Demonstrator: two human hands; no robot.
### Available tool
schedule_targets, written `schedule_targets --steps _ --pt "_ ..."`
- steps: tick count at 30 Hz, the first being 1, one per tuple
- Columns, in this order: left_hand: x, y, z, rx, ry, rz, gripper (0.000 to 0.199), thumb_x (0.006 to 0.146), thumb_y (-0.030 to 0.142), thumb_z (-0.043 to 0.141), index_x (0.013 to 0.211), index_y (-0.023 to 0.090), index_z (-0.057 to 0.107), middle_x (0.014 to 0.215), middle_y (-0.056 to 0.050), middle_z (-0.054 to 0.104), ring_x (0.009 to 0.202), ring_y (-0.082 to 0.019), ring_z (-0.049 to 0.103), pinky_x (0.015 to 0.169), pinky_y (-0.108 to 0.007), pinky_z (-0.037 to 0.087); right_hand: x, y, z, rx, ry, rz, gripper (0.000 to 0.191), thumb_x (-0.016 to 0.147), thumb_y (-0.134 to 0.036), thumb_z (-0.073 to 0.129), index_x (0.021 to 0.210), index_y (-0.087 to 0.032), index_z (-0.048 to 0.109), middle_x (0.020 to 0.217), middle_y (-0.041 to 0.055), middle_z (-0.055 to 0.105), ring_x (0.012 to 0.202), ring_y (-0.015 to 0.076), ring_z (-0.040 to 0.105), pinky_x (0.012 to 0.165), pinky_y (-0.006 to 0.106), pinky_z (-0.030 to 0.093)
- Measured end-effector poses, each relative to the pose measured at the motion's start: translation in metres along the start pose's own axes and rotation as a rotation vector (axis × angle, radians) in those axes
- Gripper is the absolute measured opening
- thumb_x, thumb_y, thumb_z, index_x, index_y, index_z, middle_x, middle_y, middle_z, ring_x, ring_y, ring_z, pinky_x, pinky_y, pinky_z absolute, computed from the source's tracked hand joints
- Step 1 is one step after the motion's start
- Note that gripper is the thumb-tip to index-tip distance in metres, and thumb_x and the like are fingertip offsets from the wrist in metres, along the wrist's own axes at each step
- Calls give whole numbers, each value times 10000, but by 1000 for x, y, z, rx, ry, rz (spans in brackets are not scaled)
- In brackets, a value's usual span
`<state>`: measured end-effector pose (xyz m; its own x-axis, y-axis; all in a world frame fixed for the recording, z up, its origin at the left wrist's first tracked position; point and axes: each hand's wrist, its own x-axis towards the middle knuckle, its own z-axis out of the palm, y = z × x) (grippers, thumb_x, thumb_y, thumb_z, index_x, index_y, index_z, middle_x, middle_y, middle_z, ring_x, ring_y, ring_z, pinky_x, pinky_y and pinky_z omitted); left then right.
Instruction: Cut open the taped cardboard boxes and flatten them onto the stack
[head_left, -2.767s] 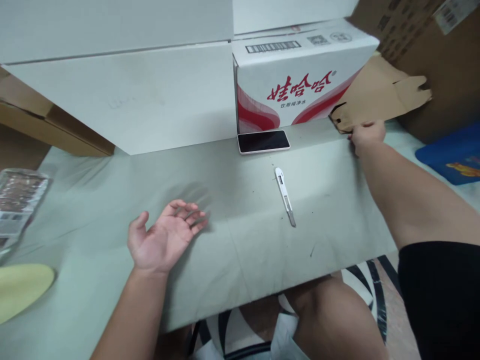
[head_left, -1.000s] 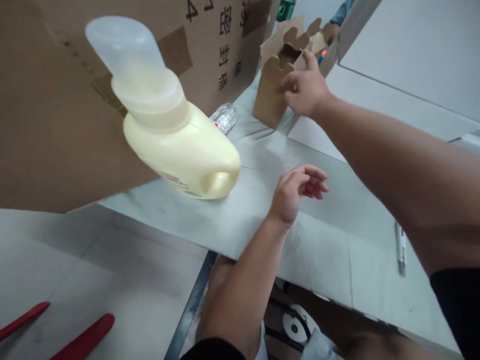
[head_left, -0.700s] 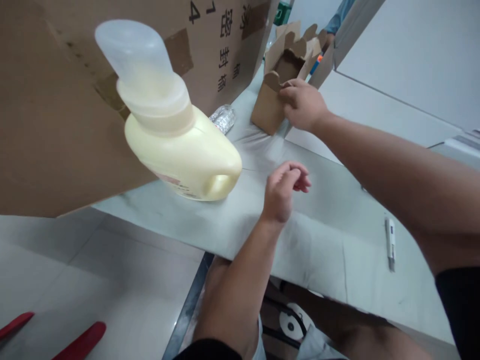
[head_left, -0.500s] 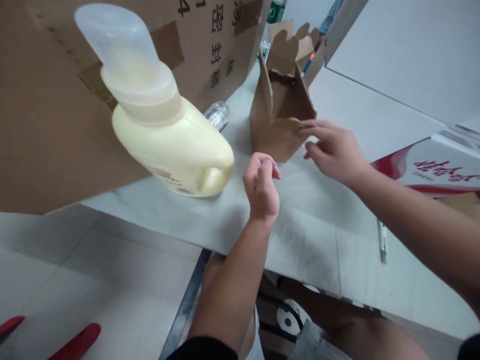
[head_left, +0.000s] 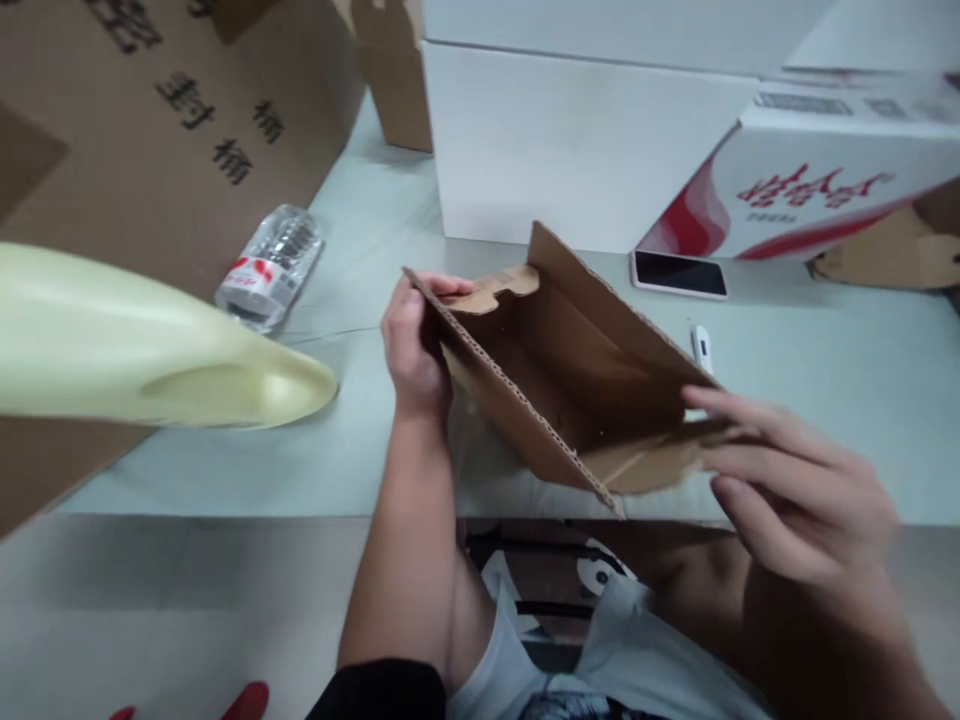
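An open brown cardboard box (head_left: 604, 330) is between my two hands near the table's front edge, tilted, with its flaps up and its inside in view. My left hand (head_left: 416, 345) grips its left end, the fingers over a notched end flap and the thumb side by the long near flap. At the right end my right hand (head_left: 810, 490) has its fingertips around the edge of the other small flap, slightly blurred. No contents show inside the box.
On the table (head_left: 825, 400) are a pale yellow jug (head_left: 187, 350) at left, a plastic bottle (head_left: 262, 270), a phone (head_left: 679, 274) and a white pen-like item (head_left: 701, 348). A large carton (head_left: 262, 60), white box (head_left: 540, 140) and red-white box (head_left: 810, 180) stand behind.
The box has come nearer, turned between my hands. My left hand, apart from it earlier, now holds its left end; my right hand has moved to its right end. The view has swung right.
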<state>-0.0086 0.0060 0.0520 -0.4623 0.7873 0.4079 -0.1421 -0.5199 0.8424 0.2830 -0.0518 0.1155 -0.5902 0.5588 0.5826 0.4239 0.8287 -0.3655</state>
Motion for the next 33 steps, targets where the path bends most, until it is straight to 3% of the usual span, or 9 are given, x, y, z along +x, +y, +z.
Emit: schedule_targets --steps 4,7,11,15,22,25,27,30,33 --pt "-2 -6 24 -22 34 20 303 948 439 538 777 208 635 791 -57 641 870 -229 645 1000 -416 500 -16 33 23 27 252 106 133 864 -87 637 883 -218 654 1445 83 629 662 100 635 586 318 557" --pt "-1 -16 34 -44 62 17 233 898 403 616 811 190 657 824 -44 650 887 -208 631 961 -376 478 -27 47 36 68 368 145 146 885 -181 660 1012 -250 631 1453 91 601 730 138 632 619 353 559" --pt "-3 -25 39 -74 62 19 213 873 399 635 820 192 640 808 -33 613 860 -194 602 982 -392 468 -38 48 40 82 362 198 345 936 -295 624 1273 -341 571 1456 81 574 933 216 675 707 402 598" --pt "-9 -28 43 -21 -5 6 201 907 416 596 828 231 608 807 -30 578 886 -203 597 1097 -446 432 -43 49 38 20 432 393 359 990 -447 542 1340 -369 531 1374 106 584 1075 275 654 791 457 600" --pt "-13 -29 48 -5 -23 34 159 876 389 582 815 242 583 792 -31 566 881 -203 578 1125 -469 415 -47 53 30 97 549 450 306 970 -590 504 1048 -314 609 1143 102 588 1164 317 609 1009 561 543" --pt "-13 -31 49 23 -25 17 192 896 416 550 820 240 548 798 -36 537 898 -207 580 1118 -474 414 -47 52 23 127 453 433 389 941 -647 510 929 -292 667 1190 115 603 1193 346 607 1033 588 529" --pt "-13 -32 49 62 -18 19 225 913 449 521 824 242 523 800 -39 513 909 -210 578 1109 -474 417 -47 54 21 141 403 409 431 942 -655 496 1003 -295 724 1277 112 617 1267 368 591 1092 601 500" --pt "-12 -32 49 86 -27 10 258 892 495 546 833 248 504 812 -33 515 929 -211 593 1141 -473 406 -48 61 25 207 447 372 512 1007 -616 365 1267 -340 709 1403 68 611 1381 353 548 1206 599 427" --pt "-12 -31 50 126 -11 -16 344 844 594 603 815 263 513 822 -30 552 957 -234 613 1119 -451 437 -49 68 37 256 460 442 431 1042 -500 378 1352 -381 653 1404 29 626 1378 298 570 1210 556 448"
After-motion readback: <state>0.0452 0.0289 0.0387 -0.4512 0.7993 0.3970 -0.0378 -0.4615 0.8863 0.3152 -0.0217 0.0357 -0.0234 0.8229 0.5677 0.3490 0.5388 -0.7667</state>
